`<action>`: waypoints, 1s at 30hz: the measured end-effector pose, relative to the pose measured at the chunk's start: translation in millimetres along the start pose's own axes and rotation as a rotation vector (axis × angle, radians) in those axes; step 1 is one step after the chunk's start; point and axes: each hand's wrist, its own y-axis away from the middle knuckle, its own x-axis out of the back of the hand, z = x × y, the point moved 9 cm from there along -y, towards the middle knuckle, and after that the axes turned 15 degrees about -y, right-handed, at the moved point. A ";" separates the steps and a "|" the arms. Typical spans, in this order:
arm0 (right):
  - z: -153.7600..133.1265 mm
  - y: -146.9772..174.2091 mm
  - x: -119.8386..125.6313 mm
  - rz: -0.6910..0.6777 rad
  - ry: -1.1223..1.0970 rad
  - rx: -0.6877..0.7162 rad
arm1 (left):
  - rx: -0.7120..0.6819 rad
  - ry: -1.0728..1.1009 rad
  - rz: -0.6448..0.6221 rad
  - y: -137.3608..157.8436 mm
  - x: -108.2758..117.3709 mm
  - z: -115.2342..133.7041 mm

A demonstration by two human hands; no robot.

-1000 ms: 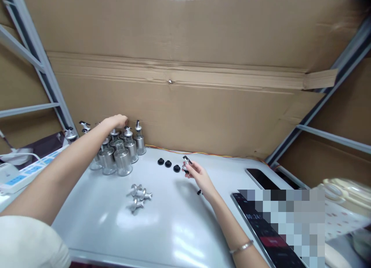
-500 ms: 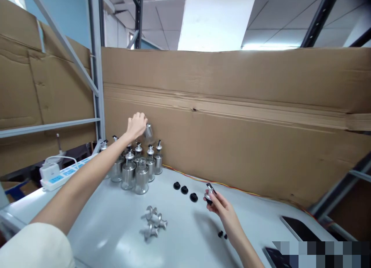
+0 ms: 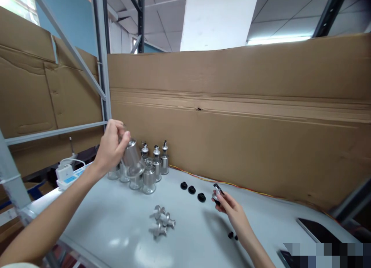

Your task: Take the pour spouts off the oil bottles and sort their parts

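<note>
My left hand grips the neck of a glass bottle with a metal sleeve, held tilted above the tabletop, its base toward the lower right. Behind and beside it stand several similar bottles, some topped with metal pourers. One bottle without a pourer stands in front of them. In the fingers of my right hand is a metal pourer stopper with a black tip and black base. Three black rubber stoppers lie in a row left of that hand.
Several silver metal spout parts lie mid-table. Small black caps sit by my right wrist. A white power strip stands at the left edge. Red and yellow wires run along the cardboard wall. Dark flat devices lie at right.
My left hand has brought the bottle from the back, near the cardboard, nearer and to the left. My right hand keeps the pourer stopper in about the same place; the view has shifted slightly.
</note>
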 end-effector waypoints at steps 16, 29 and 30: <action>6.8 -1.0 4.2 0.023 0.041 -0.033 | -0.254 -0.448 -0.509 106.6 -111.6 -50.3; 6.4 0.6 1.2 -0.010 0.102 -0.025 | -0.145 -0.476 -0.608 68.3 -147.3 -61.3; 7.3 0.3 1.8 -0.010 0.106 -0.025 | -0.098 -0.496 -0.620 54.3 -150.1 -67.4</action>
